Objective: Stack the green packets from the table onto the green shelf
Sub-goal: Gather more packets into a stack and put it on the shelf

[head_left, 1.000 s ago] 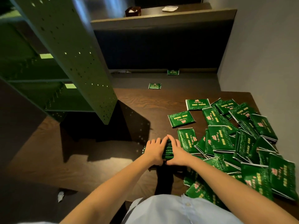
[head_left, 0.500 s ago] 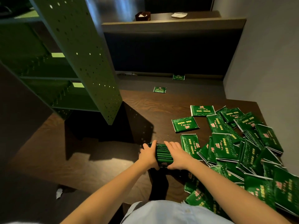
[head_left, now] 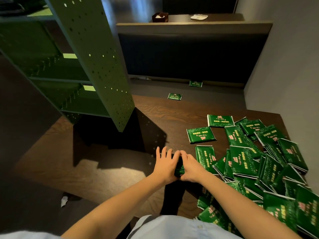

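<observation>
1 stack [head_left: 179, 169] of packets sits on the table [head_left: 112, 169], just left of the loose pile [head_left: 259, 163]; both hands bracket it. Left hand [head_left: 164, 167] presses the stack's left side, fingers straight and splayed wide; right hand [head_left: 191, 168] grips the right side, fingers curled over the top; the fingertips of the 2 hands touch. The shelf [head_left: 96, 57] rises at upper left, well apart from the stack.

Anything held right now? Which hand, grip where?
Small stack of glossy green packets, squeezed between both hands: left hand spread over its left end, right hand curled over its right end.
</observation>
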A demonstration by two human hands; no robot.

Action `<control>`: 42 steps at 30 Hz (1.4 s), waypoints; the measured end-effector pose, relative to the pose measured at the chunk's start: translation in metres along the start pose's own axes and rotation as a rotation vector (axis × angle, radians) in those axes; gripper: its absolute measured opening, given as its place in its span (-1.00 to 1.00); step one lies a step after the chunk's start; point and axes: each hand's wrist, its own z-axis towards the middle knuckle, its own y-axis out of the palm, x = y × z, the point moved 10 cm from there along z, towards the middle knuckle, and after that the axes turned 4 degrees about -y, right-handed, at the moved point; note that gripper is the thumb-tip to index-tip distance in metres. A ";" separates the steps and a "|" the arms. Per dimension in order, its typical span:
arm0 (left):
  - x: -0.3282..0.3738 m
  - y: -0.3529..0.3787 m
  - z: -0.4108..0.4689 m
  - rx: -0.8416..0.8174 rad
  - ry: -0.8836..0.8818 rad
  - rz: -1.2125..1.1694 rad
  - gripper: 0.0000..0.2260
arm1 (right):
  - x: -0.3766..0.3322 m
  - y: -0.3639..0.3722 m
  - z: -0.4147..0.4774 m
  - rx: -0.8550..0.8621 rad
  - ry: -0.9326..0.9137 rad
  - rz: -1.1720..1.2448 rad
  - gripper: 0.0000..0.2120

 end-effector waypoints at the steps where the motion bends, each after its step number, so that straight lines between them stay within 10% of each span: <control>1: 0.010 -0.002 0.001 0.040 0.041 0.075 -0.14 | 0.001 0.000 -0.001 -0.005 0.011 0.019 -0.01; 12: 0.004 0.003 0.021 -0.036 0.006 -0.076 -0.48 | 0.014 -0.010 -0.010 0.103 -0.010 0.134 0.00; 16: -0.036 -0.014 0.017 0.046 -0.192 -0.689 -0.38 | 0.046 -0.032 -0.027 0.290 0.110 0.326 0.04; 20: -0.032 -0.010 0.009 -0.095 -0.093 -1.232 -0.16 | 0.044 -0.017 -0.015 0.128 0.165 0.557 0.21; 29: -0.048 0.029 -0.013 -0.272 -0.104 -1.154 0.07 | 0.012 0.027 -0.007 -0.176 0.070 0.514 0.30; 42: -0.051 0.030 -0.011 -0.161 -0.057 -1.127 0.07 | 0.024 0.017 -0.005 0.013 0.078 0.499 0.35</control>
